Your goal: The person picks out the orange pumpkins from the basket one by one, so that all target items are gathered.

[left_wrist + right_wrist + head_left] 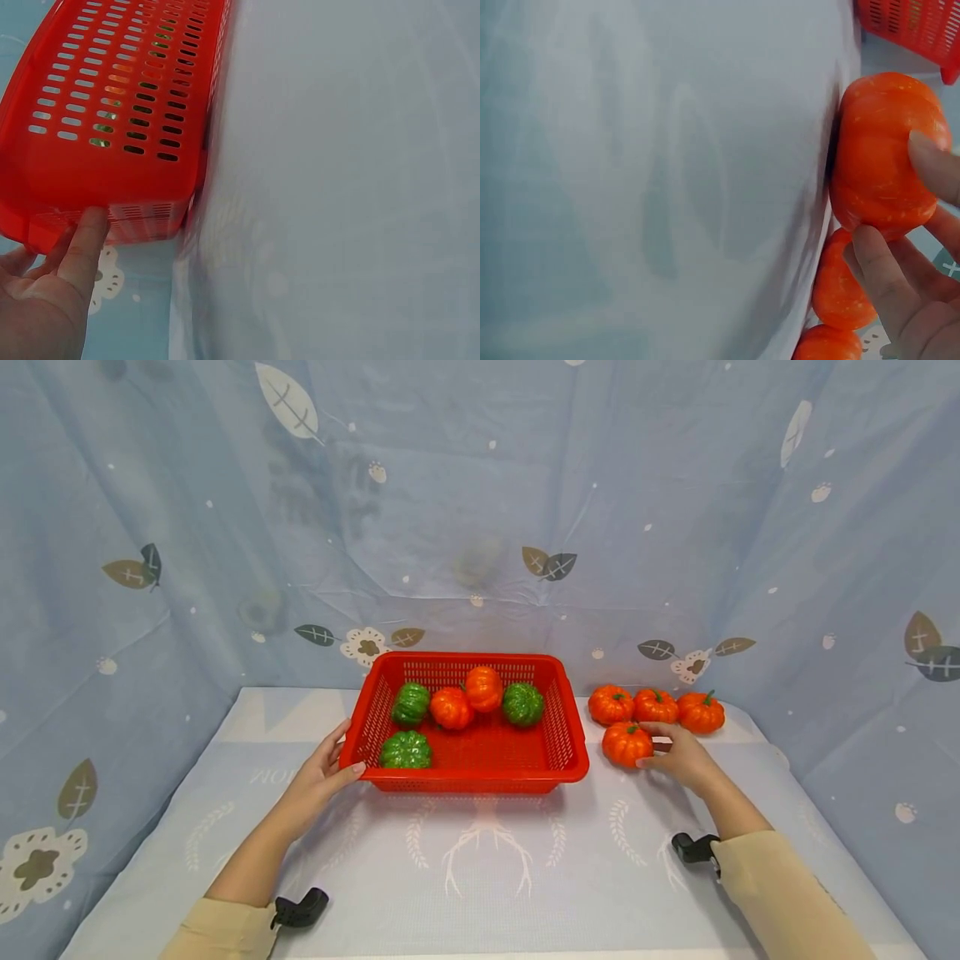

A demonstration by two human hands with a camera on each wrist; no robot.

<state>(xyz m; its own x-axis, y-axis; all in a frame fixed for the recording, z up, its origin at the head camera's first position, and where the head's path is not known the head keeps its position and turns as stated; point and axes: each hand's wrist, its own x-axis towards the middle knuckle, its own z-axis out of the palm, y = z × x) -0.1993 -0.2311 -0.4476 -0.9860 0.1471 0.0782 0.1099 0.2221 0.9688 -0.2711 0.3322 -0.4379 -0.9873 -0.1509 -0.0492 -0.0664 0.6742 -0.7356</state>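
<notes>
A red plastic basket [480,781] with slotted walls stands toward the back of the table. My left hand [318,777] grips its left end, thumb at the near corner of the rim; in the left wrist view, fingers [84,251] touch the basket wall [97,172]. To the basket's right, my right hand [678,758] holds a small orange pumpkin [627,744] with a green stem. The right wrist view has the thumb [934,169] on one side of this pumpkin [885,161] and fingertips on another, with the pumpkin low at the table surface.
Inside the basket lie three green pumpkins [406,749] and two orange ones [452,708]. Three more orange pumpkins [656,706] form a row behind my right hand. A pale patterned cloth [487,877] covers the table, and blue curtains [465,527] hang behind and at both sides.
</notes>
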